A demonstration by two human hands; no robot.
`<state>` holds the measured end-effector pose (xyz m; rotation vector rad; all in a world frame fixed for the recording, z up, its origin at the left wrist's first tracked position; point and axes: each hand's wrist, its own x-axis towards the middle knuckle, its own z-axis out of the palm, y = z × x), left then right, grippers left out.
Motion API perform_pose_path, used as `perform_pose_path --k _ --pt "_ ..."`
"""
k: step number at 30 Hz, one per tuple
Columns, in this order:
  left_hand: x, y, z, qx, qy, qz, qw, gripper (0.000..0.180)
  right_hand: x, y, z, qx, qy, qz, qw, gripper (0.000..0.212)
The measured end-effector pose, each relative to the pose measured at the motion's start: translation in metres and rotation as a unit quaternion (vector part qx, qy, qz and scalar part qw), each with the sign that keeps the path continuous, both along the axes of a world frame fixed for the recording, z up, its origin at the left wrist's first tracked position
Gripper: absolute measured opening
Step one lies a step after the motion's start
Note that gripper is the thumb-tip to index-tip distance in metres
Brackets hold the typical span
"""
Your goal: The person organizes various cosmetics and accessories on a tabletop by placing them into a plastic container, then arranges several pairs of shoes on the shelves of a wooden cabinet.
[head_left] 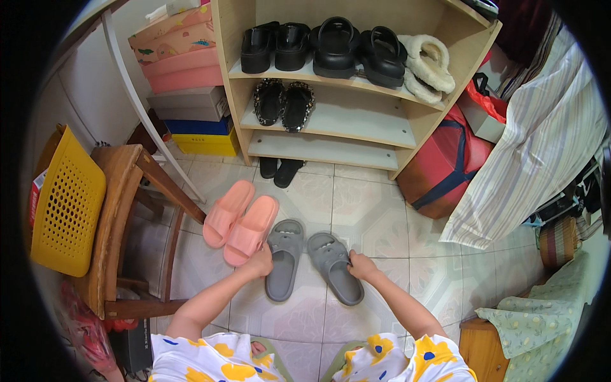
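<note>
A pair of grey slide slippers is in front of me, toes pointing away. My left hand (259, 262) is closed at the outer side of the left grey slipper (283, 277), fingers at its strap. My right hand (362, 266) pinches the outer strap edge of the right grey slipper (344, 283), which is angled with its toe to the left. Just left of the grey pair, a pair of pink slippers lies on the tiles, the nearer pink slipper (251, 232) almost touching my left hand, the other pink slipper (228, 213) beside it.
Ahead stands a wooden shoe rack (356, 108) with black shoes, fluffy white slippers (429, 67) and studded sandals (283, 105). Black slippers (280, 170) poke out beneath it. At left are a wooden chair (118, 184), yellow basket (70, 210) and stacked boxes (188, 102); at right, a red bag (439, 172).
</note>
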<state>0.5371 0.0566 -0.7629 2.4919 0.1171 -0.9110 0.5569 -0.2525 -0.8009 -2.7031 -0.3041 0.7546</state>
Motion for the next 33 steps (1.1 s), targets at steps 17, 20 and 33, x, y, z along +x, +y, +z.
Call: perform_pose_path --k 17,20,33 --pt "0.16 -0.07 0.117 -0.097 -0.47 -0.013 0.877 0.035 0.119 -0.027 0.157 0.336 -0.317 -0.232 0.856 0.011" --pt "0.208 -0.083 0.145 -0.069 -0.514 0.016 0.855 0.027 0.17 -0.025 0.188 0.315 -0.345 -0.226 0.855 0.015" --pt "0.291 -0.127 0.134 -0.056 -0.582 0.045 0.81 0.05 0.315 -0.029 0.157 0.234 -0.35 -0.29 0.859 0.026"
